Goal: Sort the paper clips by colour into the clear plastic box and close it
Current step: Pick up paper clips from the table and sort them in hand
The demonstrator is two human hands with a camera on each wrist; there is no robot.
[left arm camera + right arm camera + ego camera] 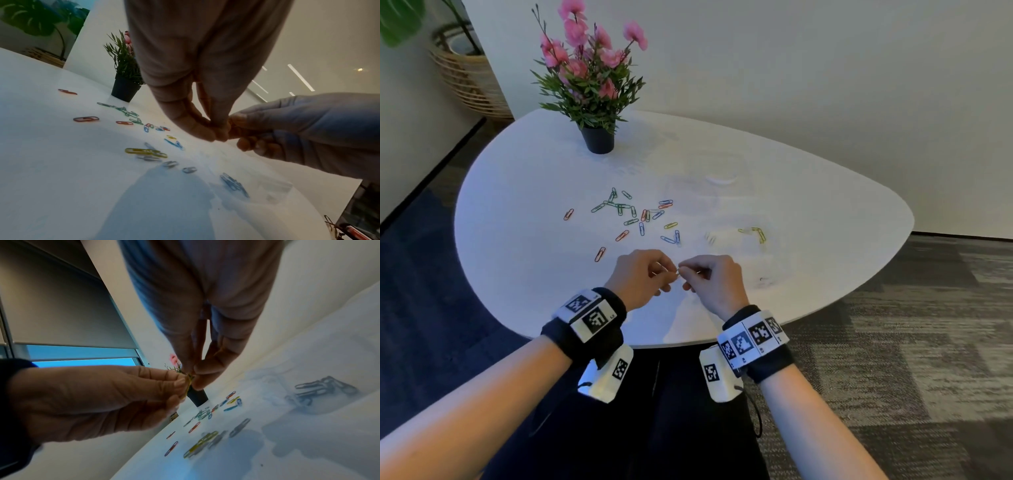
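Left hand and right hand meet above table, fingers pinching yellow clip.

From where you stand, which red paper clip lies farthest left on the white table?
Start at the black flower pot on the white table, then drop toward the near-left. The red paper clip lies alone, left of the tangled green paper clips, touching nothing.
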